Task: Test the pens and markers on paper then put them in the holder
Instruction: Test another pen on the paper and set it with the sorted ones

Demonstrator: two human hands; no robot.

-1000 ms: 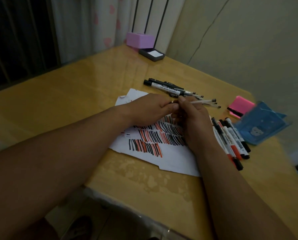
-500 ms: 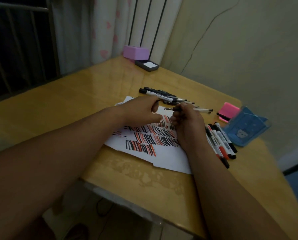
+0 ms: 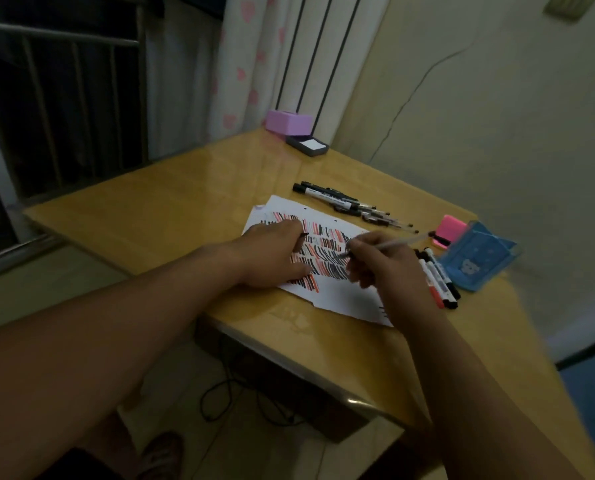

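Observation:
A white paper point(image 3: 341, 296) covered in black and red strokes lies on the yellow table point(image 3: 171, 216). My left hand point(image 3: 271, 254) rests on the paper and pinches a small dark pen cap point(image 3: 304, 234) at its fingertips. My right hand point(image 3: 382, 268) grips a clear thin pen point(image 3: 393, 244), tip down on the strokes. Untested black pens and markers point(image 3: 344, 202) lie in a pile beyond the paper. Three white markers point(image 3: 439, 277) lie to the right of my right hand. The blue translucent holder point(image 3: 476, 261) stands further right.
A pink block point(image 3: 450, 228) sits just behind the holder. A purple box point(image 3: 289, 121) and a dark tray with a white pad point(image 3: 308, 145) stand at the far corner by the curtain. The table's front edge runs close under my forearms; a wall bounds the right.
The hands, joined on the pen a second ago, have pulled apart. The cap stays with my left hand, and my right hand has swung the pen tip down onto the paper. The camera moved back.

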